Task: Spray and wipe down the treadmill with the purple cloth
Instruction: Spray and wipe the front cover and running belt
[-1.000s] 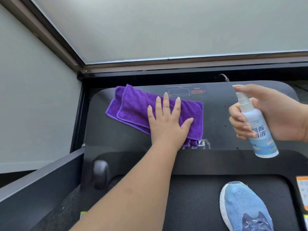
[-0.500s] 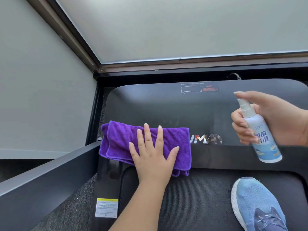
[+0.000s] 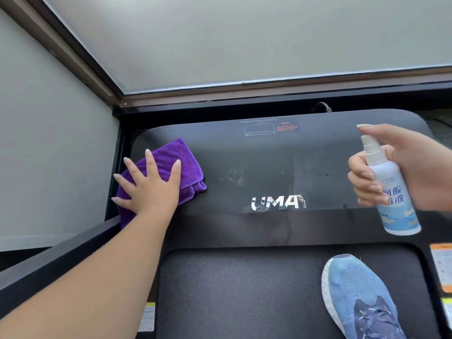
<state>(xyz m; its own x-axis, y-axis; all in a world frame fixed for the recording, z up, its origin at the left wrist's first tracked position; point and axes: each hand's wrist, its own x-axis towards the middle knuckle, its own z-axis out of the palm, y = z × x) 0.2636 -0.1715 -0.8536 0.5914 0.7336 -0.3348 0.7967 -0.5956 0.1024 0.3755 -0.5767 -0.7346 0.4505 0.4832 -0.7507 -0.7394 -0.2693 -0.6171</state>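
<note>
Purple cloth (image 3: 171,165), half hidden beneath the flat, spread left hand (image 3: 151,189), on the treadmill (image 3: 269,172) hood; right hand (image 3: 406,172) grasps the spray bottle (image 3: 391,192), wrist cut off at frame edge

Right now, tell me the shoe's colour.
Light blue shoe with a white sole, seen in the head view.

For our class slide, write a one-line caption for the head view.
Left hand presses purple cloth on treadmill cover; right hand grips spray bottle.
</note>
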